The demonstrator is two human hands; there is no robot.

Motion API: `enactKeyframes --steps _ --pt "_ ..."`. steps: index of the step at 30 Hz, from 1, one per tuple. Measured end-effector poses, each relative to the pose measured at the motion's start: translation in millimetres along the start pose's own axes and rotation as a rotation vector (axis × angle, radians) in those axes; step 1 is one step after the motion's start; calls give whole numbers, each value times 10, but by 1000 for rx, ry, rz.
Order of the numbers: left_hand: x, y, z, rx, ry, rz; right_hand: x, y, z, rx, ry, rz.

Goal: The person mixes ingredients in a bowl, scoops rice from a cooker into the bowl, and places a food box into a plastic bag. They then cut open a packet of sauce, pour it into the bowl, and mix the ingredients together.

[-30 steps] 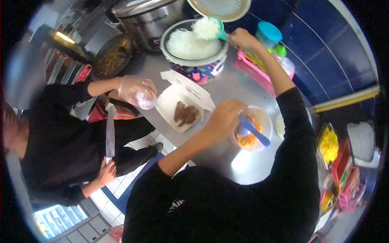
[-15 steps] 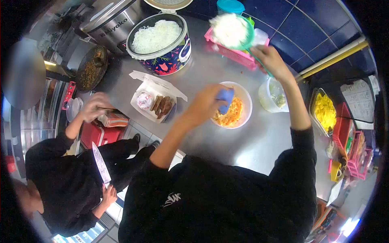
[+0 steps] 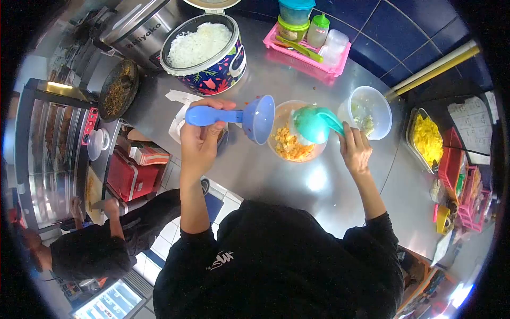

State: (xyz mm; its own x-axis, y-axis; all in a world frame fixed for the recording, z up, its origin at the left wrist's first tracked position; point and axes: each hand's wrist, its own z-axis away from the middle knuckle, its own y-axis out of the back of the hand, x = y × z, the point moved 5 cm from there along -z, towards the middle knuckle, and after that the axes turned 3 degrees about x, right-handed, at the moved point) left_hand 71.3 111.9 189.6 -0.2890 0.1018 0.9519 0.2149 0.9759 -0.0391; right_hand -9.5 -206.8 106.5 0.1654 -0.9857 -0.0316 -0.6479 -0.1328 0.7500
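Note:
My left hand (image 3: 201,135) grips the handle of a blue scoop (image 3: 258,119), raised over the counter beside the bowl. Fingers of my right hand (image 3: 355,148) are closed round the handle of a green ladle (image 3: 312,126), whose head is tipped over the clear bowl (image 3: 314,155). White rice shows at the ladle's edge, and orange-yellow food (image 3: 291,147) lies in the bowl. To the right stands a tub (image 3: 383,114) with pale bits inside. A white takeaway box (image 3: 177,126) is partly hidden behind my left hand.
An open rice cooker (image 3: 212,80) stands at the back left, near a stone mortar (image 3: 118,93). A pink tray (image 3: 297,52) holds containers and a bottle. Yellow food (image 3: 427,139) fills a tray at right. Another person (image 3: 93,247) in black works at the left.
The green ladle has come down from above the pink tray to the bowl and tipped over. My left hand has moved left, away from the bowl, with the blue scoop. The other person has turned away.

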Motion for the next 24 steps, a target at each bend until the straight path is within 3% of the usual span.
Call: enactKeyframes --steps 8,11,14,17,20,23,24 --pt "-172 -45 28 3 21 88 -12 65 -71 124 -141 -126" --pt "-253 -159 21 -28 -3 59 113 -113 -49 -35 -318 -441" --pt "-456 -410 37 -101 20 76 250 -404 101 -453 -911 -1008" --pt "-761 -659 97 -211 125 -61 211 -441 19 -510 -1057 -1225" --pt "-925 -786 186 -336 100 -346 258 -561 -240 -453 -894 -862" --pt "-925 -784 247 -301 181 -427 426 -1009 -302 -161 -539 -642" --pt "-924 -753 265 -296 229 -457 443 -1141 -286 -181 -578 -613"
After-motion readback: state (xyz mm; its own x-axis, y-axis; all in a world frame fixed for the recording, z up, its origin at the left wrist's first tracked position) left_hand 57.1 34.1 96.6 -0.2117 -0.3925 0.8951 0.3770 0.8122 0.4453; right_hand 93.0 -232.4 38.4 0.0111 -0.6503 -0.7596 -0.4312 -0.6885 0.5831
